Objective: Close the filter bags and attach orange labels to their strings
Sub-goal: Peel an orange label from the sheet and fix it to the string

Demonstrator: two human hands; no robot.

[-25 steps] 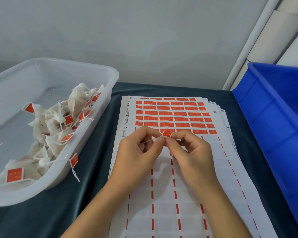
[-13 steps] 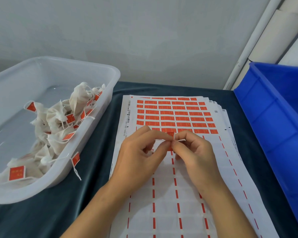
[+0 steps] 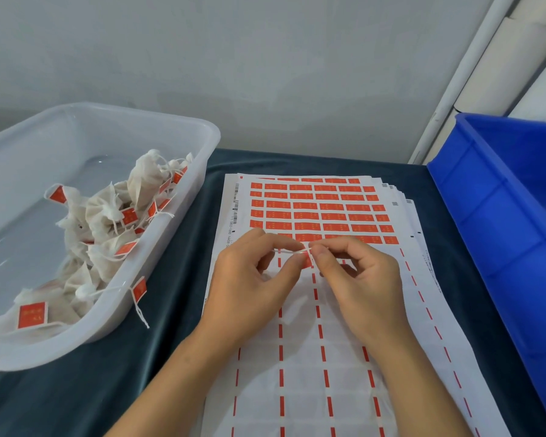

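Hands met over the label sheets (image 3: 300, 357) on the table (image 3: 177, 357). Left hand (image 3: 249, 288) pinched a white string (image 3: 289, 251) between thumb and forefinger; right hand (image 3: 360, 279) pinched the string's other end, with an orange label (image 3: 307, 262) between both thumbs. Whether a bag hung under the palms could not be told. Closed, labelled bags (image 3: 108, 222) lay heaped in the clear tub (image 3: 158, 127) at left; a blue bin (image 3: 501, 216) stood at right.

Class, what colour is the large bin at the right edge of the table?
The bin is bright blue, seen in the head view, the only one.
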